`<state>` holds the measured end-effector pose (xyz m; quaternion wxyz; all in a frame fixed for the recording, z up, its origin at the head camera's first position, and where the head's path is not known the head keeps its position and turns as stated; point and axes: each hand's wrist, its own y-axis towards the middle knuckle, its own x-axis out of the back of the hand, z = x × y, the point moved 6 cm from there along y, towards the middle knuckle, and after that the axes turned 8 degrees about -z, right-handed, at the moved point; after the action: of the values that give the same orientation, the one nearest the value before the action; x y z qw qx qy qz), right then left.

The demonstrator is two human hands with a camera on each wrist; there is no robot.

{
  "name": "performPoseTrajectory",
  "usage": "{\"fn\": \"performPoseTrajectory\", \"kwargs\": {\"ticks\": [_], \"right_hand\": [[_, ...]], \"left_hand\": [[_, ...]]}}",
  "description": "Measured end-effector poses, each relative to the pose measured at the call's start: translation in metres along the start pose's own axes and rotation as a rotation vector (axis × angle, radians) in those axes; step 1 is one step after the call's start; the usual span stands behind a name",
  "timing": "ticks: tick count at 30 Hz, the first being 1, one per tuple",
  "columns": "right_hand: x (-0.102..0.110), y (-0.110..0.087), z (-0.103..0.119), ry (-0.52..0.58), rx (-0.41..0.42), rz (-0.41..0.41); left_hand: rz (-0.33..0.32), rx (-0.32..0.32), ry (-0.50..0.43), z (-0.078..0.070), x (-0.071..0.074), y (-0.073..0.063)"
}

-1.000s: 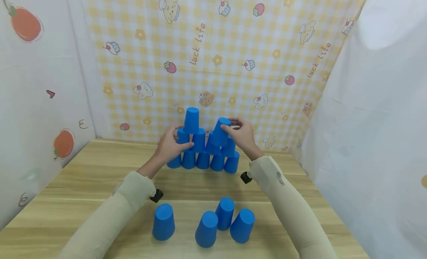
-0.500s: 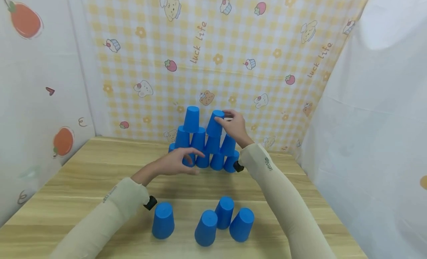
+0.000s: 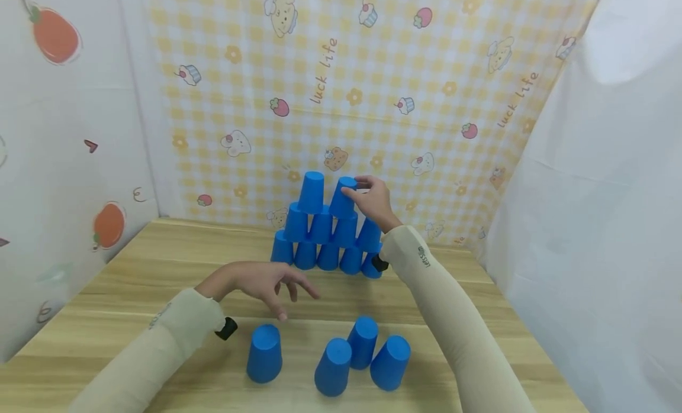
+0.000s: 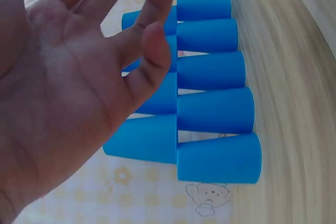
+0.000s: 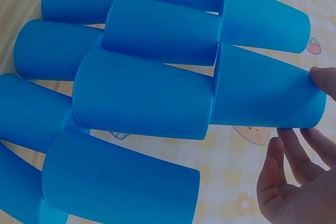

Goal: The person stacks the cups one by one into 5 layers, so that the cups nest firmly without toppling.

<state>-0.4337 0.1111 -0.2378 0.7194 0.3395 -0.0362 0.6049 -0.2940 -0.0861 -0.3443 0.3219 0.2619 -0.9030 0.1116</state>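
Note:
My right hand (image 3: pixel 375 200) pinches an upside-down blue cup (image 3: pixel 343 198) near its top, thumb on one side and fingers on the other. In the right wrist view that cup (image 5: pixel 268 90) stands on the second row of a cup pyramid (image 3: pixel 321 226). Beside it on the third row is another blue cup (image 3: pixel 311 192). The pyramid's bottom row has several cups, with several more on the row above. My left hand (image 3: pixel 266 281) is in front of the pyramid, holding nothing, fingers loosely spread, above and behind a single blue cup (image 3: pixel 264 354).
Three more upside-down cups stand close together at the front: a left one (image 3: pixel 333 367), a rear one (image 3: pixel 363 342) and a right one (image 3: pixel 391 363). All rest on the wooden table (image 3: pixel 160 271). A checked cloth (image 3: pixel 256 176) hangs behind the pyramid.
My right hand moved its cup left and onto the third row. My left hand drew back from the pyramid toward the front cups.

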Motion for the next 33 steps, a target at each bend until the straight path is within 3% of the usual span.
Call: {"fn": "performPoseTrajectory", "kwargs": {"ticks": [7,15,26,33], "right_hand": [[0.000,0.001,-0.003,-0.014,0.009,0.012],[0.004,0.001,-0.002,-0.036,0.026,0.024],[0.017,-0.006,-0.008,-0.077,0.030,0.081],[0.021,-0.019,-0.017,-0.102,0.036,0.175]], "left_hand": [[0.159,0.087,-0.042,0.009,-0.008,-0.014],[0.220,0.186,-0.045,0.018,-0.014,-0.023],[0.296,0.135,-0.125,0.021,-0.022,-0.023],[0.274,0.166,-0.091,0.022,-0.026,-0.025]]}}
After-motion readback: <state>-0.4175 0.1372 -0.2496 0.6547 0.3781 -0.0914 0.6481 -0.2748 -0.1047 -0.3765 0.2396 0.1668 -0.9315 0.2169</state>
